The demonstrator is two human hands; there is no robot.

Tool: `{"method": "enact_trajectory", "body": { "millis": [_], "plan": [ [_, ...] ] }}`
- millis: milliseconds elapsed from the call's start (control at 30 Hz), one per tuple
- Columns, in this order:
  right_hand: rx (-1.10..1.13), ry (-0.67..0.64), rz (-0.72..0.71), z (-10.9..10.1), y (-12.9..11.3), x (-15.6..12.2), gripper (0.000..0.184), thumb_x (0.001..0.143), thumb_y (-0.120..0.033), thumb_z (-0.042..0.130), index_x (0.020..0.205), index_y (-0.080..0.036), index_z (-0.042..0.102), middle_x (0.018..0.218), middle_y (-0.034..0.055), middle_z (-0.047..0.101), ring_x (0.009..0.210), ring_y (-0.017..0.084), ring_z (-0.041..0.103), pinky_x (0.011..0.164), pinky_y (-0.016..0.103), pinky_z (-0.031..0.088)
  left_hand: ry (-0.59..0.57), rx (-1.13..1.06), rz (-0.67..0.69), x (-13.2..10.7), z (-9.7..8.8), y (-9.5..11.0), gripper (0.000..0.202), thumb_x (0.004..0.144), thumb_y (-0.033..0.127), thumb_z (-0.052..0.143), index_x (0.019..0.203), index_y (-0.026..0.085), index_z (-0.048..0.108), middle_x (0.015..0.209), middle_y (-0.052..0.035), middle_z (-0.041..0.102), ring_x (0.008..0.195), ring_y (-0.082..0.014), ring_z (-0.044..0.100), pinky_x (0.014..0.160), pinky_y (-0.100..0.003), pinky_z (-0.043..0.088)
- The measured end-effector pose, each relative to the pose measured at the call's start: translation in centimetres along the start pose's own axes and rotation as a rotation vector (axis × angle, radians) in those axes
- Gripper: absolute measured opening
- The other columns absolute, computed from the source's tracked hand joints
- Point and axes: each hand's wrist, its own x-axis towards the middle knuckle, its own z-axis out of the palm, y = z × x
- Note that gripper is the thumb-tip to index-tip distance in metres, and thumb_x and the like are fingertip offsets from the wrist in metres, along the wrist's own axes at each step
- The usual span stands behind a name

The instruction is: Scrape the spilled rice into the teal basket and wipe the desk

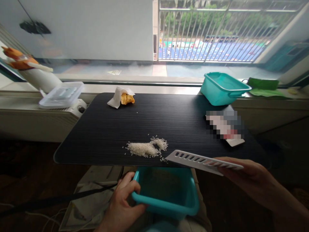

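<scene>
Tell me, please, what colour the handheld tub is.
The tub is teal, seen best in the head view.

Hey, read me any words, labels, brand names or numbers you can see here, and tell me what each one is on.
No text can be read anywhere in this view.
flat item on the black table: blurred out, unreadable.
pale mark on the window ledge: too faint to read.
teal basin in the left hand and white slotted piece in the right hand: no print shows.
</scene>
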Motion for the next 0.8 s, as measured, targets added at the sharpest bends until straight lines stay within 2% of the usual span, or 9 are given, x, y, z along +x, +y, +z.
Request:
{"method": "enact_trajectory", "body": {
  "millis": [67,233,433,600,733,800],
  "plan": [
    [0.011,-0.025,0.004,0.0,-0.1,-0.1,0.024,0.085,-0.038,0.066,0.099,-0.026,0.080,0.093,0.0047,0.080,0.078,0.025,0.075,0.068,0.026,0.062,-0.013,-0.013,0.000,0.0,0.0,0.0,0.016,0.060,0.011,0.061,0.063,0.021,0.050,0.097,-0.0020,0.063,0.089,-0.0198,0.064,0.075,-0.026,0.048],
    [0.026,0.015,-0.028,0.6,-0.5,0.7,0.024,0.086,-0.038,0.066,0.101,-0.025,0.080,0.097,0.0052,0.080,0.083,0.026,0.075,0.071,0.028,0.062,-0.010,-0.005,0.011,0.1,-0.1,0.1,0.016,0.059,0.011,0.061,0.064,0.021,0.050,0.099,-0.0027,0.063,0.090,-0.0203,0.064,0.077,-0.027,0.049],
    [0.023,-0.051,-0.049,1.0,-1.2,1.3,0.022,0.087,-0.036,0.065,0.098,-0.024,0.080,0.093,0.0051,0.080,0.077,0.024,0.075,0.068,0.025,0.061,-0.016,-0.043,0.005,-0.1,-0.1,-0.1,0.015,0.061,0.011,0.061,0.065,0.021,0.050,0.101,-0.0024,0.063,0.092,-0.0203,0.063,0.082,-0.030,0.048],
    [0.004,0.013,-0.025,1.1,-1.0,1.4,0.027,0.087,-0.039,0.064,0.101,-0.022,0.079,0.098,0.0070,0.079,0.085,0.029,0.075,0.072,0.031,0.062,-0.027,-0.054,-0.014,-0.2,-0.1,-0.4,0.015,0.062,0.012,0.061,0.065,0.022,0.050,0.101,-0.0033,0.062,0.094,-0.0216,0.061,0.082,-0.031,0.047],
    [0.025,-0.070,-0.048,1.3,-1.3,1.6,0.024,0.087,-0.038,0.064,0.099,-0.024,0.079,0.096,0.0053,0.080,0.082,0.026,0.075,0.070,0.028,0.061,-0.029,-0.083,-0.024,-0.3,-0.3,-0.3,0.016,0.061,0.011,0.060,0.065,0.022,0.049,0.103,-0.0041,0.062,0.095,-0.0225,0.059,0.081,-0.032,0.047],
    [0.029,-0.057,-0.050,1.3,-1.3,1.7,0.023,0.087,-0.037,0.064,0.099,-0.024,0.079,0.096,0.0052,0.080,0.082,0.026,0.075,0.069,0.027,0.061,-0.024,-0.103,-0.022,-0.3,-0.2,-0.2,0.015,0.062,0.011,0.059,0.065,0.022,0.049,0.103,-0.0042,0.062,0.095,-0.0227,0.059,0.081,-0.032,0.047]
  ]
}}
